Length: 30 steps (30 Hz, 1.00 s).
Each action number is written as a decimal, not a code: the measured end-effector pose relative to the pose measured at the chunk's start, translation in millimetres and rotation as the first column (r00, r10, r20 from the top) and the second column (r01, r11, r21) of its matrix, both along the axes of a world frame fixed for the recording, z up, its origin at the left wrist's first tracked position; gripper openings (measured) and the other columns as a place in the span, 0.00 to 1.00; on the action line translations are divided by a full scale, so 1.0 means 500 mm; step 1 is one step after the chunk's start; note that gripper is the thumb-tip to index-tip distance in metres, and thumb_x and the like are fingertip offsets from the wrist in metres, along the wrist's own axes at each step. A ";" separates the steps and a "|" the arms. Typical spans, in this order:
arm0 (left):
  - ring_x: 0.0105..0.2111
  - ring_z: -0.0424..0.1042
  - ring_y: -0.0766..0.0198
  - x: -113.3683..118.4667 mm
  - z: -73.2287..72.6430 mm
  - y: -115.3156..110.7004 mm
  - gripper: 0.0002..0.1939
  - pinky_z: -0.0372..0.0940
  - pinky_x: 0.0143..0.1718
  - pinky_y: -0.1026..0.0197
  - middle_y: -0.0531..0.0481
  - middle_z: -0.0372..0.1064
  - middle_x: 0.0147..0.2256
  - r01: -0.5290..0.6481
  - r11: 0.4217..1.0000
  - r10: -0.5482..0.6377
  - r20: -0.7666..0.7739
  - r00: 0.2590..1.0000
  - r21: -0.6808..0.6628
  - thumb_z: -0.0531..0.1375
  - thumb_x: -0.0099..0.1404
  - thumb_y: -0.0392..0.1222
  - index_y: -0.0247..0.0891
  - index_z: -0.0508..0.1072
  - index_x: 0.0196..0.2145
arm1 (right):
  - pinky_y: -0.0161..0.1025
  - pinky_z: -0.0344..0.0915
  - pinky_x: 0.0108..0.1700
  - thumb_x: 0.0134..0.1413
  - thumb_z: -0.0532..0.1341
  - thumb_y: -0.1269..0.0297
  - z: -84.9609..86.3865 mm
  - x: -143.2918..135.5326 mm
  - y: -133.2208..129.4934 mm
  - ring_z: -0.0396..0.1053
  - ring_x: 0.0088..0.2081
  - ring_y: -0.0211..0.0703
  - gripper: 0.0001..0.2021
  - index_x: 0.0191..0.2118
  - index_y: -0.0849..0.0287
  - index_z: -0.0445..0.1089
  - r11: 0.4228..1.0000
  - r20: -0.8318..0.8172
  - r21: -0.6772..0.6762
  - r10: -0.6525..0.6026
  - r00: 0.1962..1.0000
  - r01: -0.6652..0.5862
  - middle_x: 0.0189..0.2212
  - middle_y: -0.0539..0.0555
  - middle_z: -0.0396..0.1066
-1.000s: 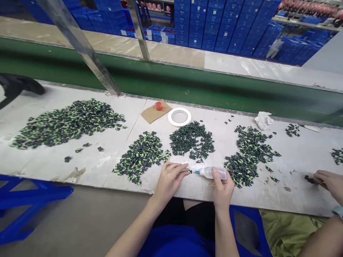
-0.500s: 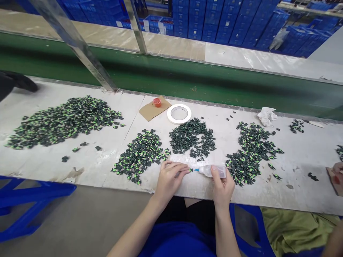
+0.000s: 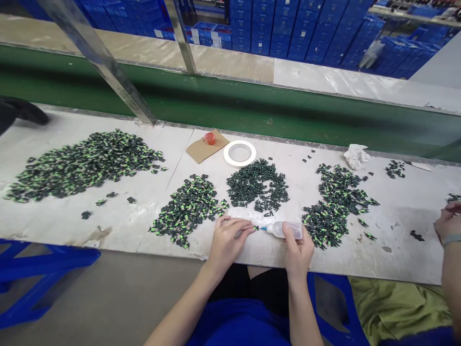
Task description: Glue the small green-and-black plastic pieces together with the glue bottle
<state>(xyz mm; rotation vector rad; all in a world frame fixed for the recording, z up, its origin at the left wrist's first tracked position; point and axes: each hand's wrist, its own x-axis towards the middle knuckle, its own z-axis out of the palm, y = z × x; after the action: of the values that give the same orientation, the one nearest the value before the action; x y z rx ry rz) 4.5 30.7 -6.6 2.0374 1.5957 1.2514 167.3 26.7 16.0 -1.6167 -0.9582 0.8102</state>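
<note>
Between the fingertips of my left hand [image 3: 230, 236] is a small black-and-green part [image 3: 256, 228], closed in a pinch. My right hand [image 3: 298, 245] grips a clear squeeze bottle [image 3: 286, 229] lying sideways. Its blue nozzle tip [image 3: 263, 228] points left and is at or very near the small part; I cannot tell if they touch. Left of my hands lies a pile of black-and-green parts [image 3: 190, 204]. Just beyond them is a heap of small dark pieces [image 3: 254, 185]. Another black-and-green pile [image 3: 326, 223] sits right of the bottle.
A roll of white tape [image 3: 226, 154], a red-lidded pot [image 3: 210, 138] on cardboard [image 3: 196, 153] and crumpled tissue [image 3: 356, 156] stand along the back. A larger pile [image 3: 86, 163] spreads at far left. A metal post [image 3: 118, 86] rises behind. At right, a co-worker's hand [image 3: 447, 222] reaches in.
The co-worker's hand and forearm at the right have come further into view, and the brown piece by that hand is gone from sight. My hands and the bottle hold nearly the same place.
</note>
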 end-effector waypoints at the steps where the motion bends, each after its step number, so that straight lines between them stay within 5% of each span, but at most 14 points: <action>1: 0.30 0.77 0.62 0.000 0.000 0.000 0.06 0.60 0.43 0.54 0.54 0.80 0.29 -0.002 1.000 0.002 -0.002 1.000 -0.004 0.61 0.65 0.42 0.42 0.76 0.30 | 0.35 0.59 0.26 0.46 0.63 0.50 0.001 -0.001 0.000 0.64 0.23 0.39 0.17 0.24 0.59 0.66 1.000 -0.001 0.001 0.006 1.000 -0.006 0.19 0.48 0.67; 14: 0.30 0.78 0.61 0.000 0.000 -0.003 0.05 0.58 0.45 0.53 0.54 0.80 0.30 -0.011 0.998 0.012 0.017 1.000 -0.056 0.61 0.64 0.41 0.42 0.76 0.30 | 0.35 0.58 0.27 0.47 0.63 0.51 0.000 -0.001 0.000 0.61 0.22 0.38 0.16 0.23 0.59 0.65 1.000 -0.011 0.014 0.000 1.000 0.000 0.18 0.46 0.64; 20: 0.31 0.77 0.61 -0.004 -0.005 -0.001 0.04 0.58 0.44 0.53 0.54 0.80 0.31 0.020 0.999 -0.018 0.033 0.999 -0.039 0.62 0.63 0.41 0.42 0.76 0.31 | 0.35 0.61 0.26 0.47 0.64 0.51 -0.011 0.011 -0.006 0.63 0.24 0.38 0.16 0.26 0.60 0.66 0.985 -0.102 0.111 -0.118 0.988 0.129 0.20 0.47 0.65; 30: 0.37 0.75 0.59 -0.010 -0.008 -0.003 0.04 0.57 0.45 0.52 0.53 0.79 0.34 0.083 0.995 -0.084 -0.012 0.996 -0.047 0.62 0.63 0.37 0.43 0.75 0.37 | 0.46 0.69 0.44 0.36 0.72 0.58 -0.023 0.024 0.024 0.74 0.37 0.46 0.23 0.37 0.57 0.62 0.972 0.008 0.171 -0.164 0.986 0.160 0.36 0.57 0.75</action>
<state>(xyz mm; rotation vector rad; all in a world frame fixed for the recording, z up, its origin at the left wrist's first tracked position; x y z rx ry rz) -0.4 29.4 -10.7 2.0664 1.5146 1.1619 179.3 38.9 4.6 -1.5354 -0.8730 0.5840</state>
